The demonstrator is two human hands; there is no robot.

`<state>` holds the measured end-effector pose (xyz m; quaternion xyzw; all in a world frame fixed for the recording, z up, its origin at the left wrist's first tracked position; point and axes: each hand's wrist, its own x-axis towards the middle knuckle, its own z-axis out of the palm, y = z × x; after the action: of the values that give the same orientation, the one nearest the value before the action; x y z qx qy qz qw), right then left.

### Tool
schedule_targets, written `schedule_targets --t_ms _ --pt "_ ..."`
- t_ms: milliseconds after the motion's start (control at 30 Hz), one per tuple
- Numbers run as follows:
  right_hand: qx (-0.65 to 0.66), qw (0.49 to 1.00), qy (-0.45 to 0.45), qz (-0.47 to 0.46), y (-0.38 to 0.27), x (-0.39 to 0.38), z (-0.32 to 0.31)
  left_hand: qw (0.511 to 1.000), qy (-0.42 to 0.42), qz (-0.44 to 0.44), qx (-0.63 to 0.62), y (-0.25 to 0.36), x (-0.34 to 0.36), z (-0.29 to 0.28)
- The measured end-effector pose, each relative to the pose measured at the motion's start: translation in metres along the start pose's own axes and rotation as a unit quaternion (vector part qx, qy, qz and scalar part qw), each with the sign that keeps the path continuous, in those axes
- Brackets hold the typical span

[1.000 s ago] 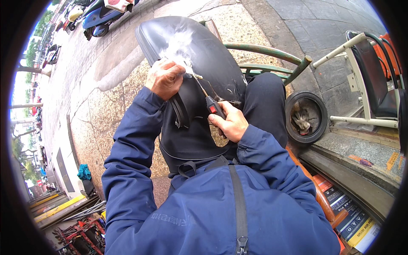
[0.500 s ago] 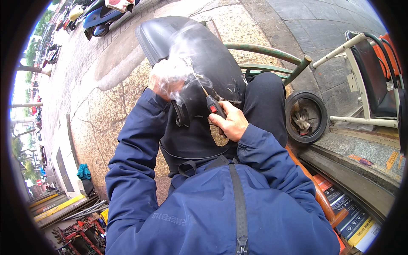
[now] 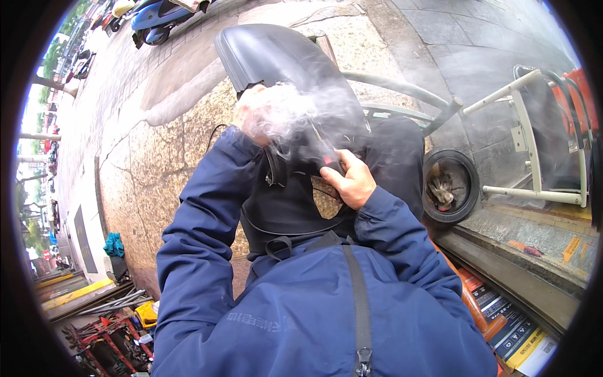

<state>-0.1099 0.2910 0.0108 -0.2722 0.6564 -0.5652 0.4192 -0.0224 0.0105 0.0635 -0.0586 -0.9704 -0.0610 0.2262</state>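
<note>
A black curved plastic panel (image 3: 282, 55), like a scooter mudguard, lies across my lap. My right hand (image 3: 353, 182) is closed round the dark handle of a hot iron (image 3: 329, 161) with a red switch. Its thin metal shaft points up and left at the panel, where thick white smoke (image 3: 290, 110) rises and hides the tip. At the panel's left edge, my left hand (image 3: 249, 113) is curled beside the smoke. Its fingertips and whatever they hold are veiled.
At the right a tyre (image 3: 451, 187) lies on the ground with an object inside. A metal-framed chair (image 3: 534, 144) stands beyond it. Behind the panel is a curved green rail (image 3: 402, 90). A blue scooter (image 3: 157, 22) is parked far left; red metal gear (image 3: 107, 345) sits lower left.
The smoke has thickened and spread right, over the iron and the rail. Panel and both hands sit slightly further right in the picture; the grip on the iron is the same.
</note>
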Motion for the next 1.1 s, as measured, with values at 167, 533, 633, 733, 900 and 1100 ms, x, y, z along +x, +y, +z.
schedule_targets --t_ms 167,533,633,733,900,1100 --pt "-0.063 0.998 0.012 -0.021 -0.013 0.001 -0.010 0.997 0.038 -0.054 -0.044 0.014 0.011 -0.008" --pt "-0.114 0.993 0.004 -0.015 -0.016 0.002 -0.013 0.967 0.077 -0.238 -0.050 0.047 0.019 -0.012" --pt "-0.118 0.993 0.005 -0.018 -0.015 0.002 -0.012 0.968 0.074 -0.234 -0.054 0.045 0.018 -0.009" --pt "-0.115 0.993 0.006 -0.009 -0.016 0.003 -0.010 0.970 0.079 -0.225 -0.048 0.043 0.017 -0.006" --pt "-0.125 0.990 0.018 -0.056 -0.013 0.002 -0.005 0.957 0.087 -0.265 -0.077 0.046 0.017 -0.004" --pt "-0.126 0.989 0.026 -0.074 -0.007 0.002 -0.001 0.959 0.102 -0.255 -0.073 0.044 0.016 -0.002"
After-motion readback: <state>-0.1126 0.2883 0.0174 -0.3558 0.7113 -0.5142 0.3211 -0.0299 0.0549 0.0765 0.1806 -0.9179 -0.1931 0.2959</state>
